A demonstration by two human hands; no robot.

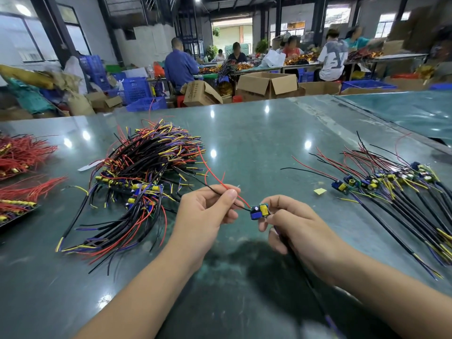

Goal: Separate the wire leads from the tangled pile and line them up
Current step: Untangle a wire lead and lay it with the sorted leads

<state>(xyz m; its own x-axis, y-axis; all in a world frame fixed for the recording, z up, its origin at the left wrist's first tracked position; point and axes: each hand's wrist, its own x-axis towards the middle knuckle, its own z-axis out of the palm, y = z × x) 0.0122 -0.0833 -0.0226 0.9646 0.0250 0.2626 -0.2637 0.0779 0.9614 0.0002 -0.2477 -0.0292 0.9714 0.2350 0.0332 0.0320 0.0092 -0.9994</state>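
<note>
Head view: the right hand [291, 223] grips a small circuit module [259, 211], while the left hand [210, 211] pinches its black and red leads [221, 189] — the wires run toward 10 o'clock. The tangled pile [144, 177] lies at 10 o'clock, the lined-up row [396, 189] at 2, nearer the right hand, with bare table [256, 143] between.

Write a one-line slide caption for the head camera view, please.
Left hand pinches the leads and right hand grips one small board, between tangled pile and lined-up row.
</note>
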